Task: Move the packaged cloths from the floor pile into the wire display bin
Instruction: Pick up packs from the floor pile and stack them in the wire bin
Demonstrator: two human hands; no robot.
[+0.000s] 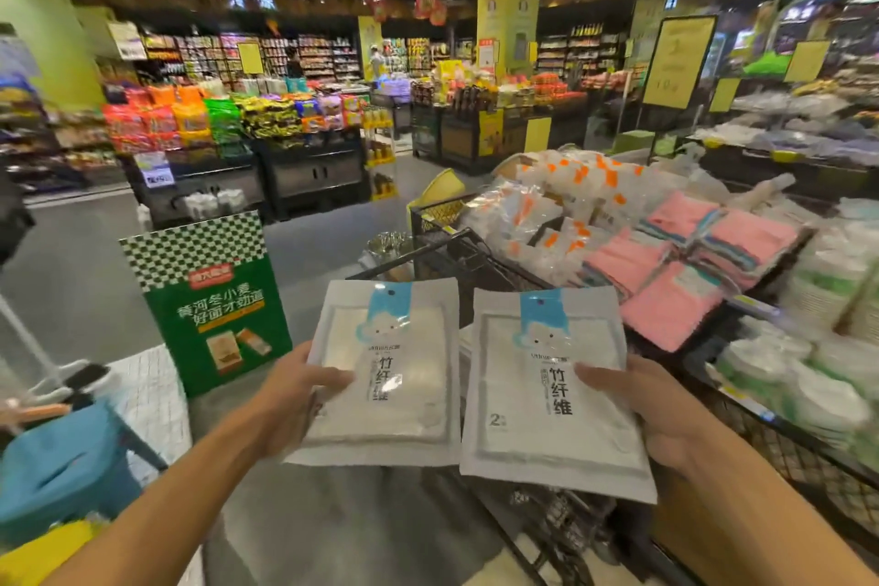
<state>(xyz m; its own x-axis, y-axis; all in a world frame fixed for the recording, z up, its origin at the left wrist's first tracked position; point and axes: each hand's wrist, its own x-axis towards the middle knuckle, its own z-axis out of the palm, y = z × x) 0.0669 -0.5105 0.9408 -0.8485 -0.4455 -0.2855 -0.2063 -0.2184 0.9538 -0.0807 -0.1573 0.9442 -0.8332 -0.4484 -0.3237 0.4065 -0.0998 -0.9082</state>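
Observation:
I hold two flat white cloth packs with blue cloud labels side by side in front of me. My left hand (297, 395) grips the left pack (385, 376) by its left edge, thumb on the front. My right hand (651, 409) grips the right pack (551, 395) by its right edge, thumb on top. Both packs hover just short of the black wire display bin (456, 252), whose near corner shows behind them. The bin holds pink folded cloths (689, 266) and clear-wrapped white and orange packs (571, 205). The floor pile is out of view.
A green cardboard stand (214, 305) rises at the left on the grey floor. A blue stool (62, 466) sits at lower left. Stacks of white and green disposable plates (818, 338) fill the wire shelf at right. Snack displays line the aisle behind.

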